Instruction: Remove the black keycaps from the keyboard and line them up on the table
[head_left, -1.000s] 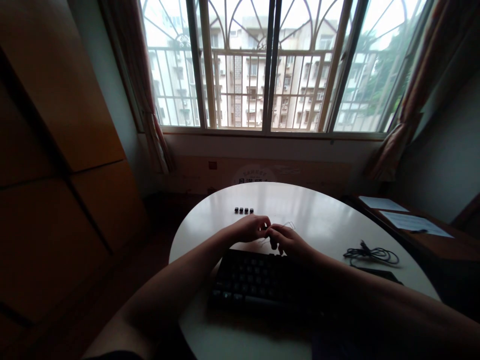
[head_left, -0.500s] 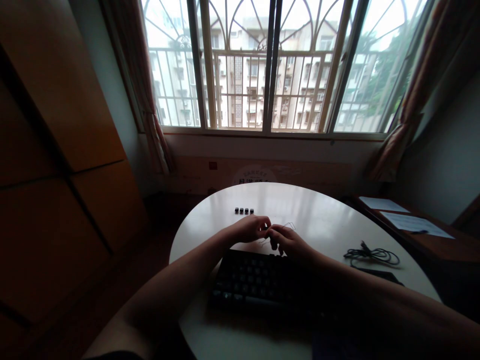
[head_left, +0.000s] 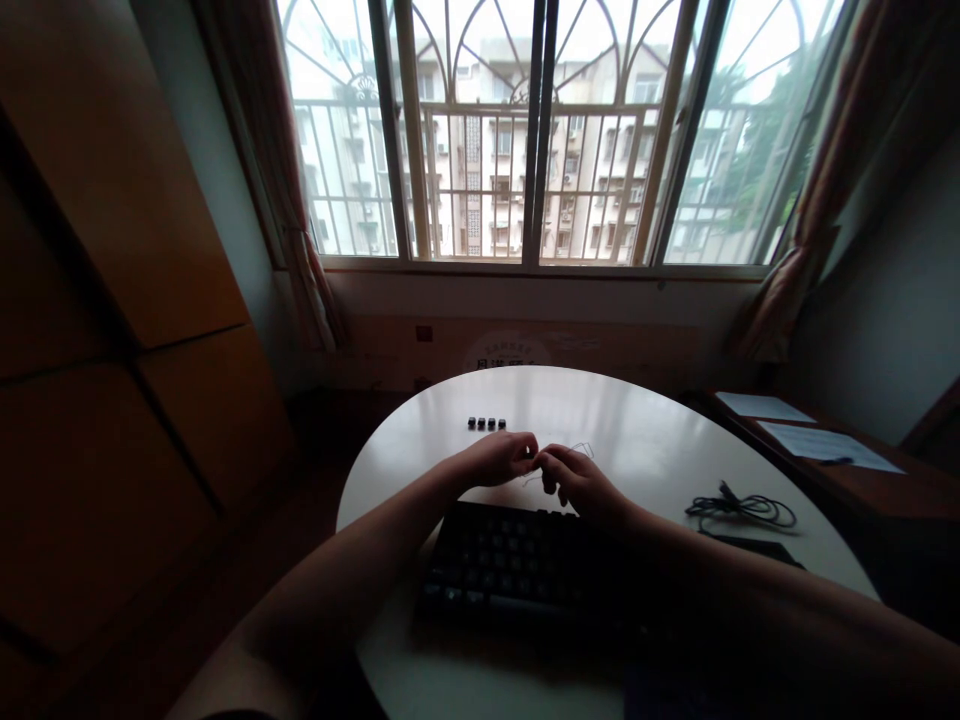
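Observation:
Above the back edge of the black keyboard, my two hands meet fingertip to fingertip. My left hand is closed in a pinch; whatever it holds is hidden by the fingers. My right hand is closed around a thin wire keycap puller, whose wire ends show past the fingers and between the hands. Several small black keycaps stand in a row on the table just beyond my left hand. My right forearm and shadow hide the keyboard's right part.
The round white table carries everything. A coiled black cable lies at the right, beside a dark flat object. Papers with a pen rest on a brown desk further right. A window is ahead.
Both hands stay together over the keyboard's back edge, with the fingers slightly shifted and the right fingertips drawn a little apart from the left. The view has tilted very slightly.

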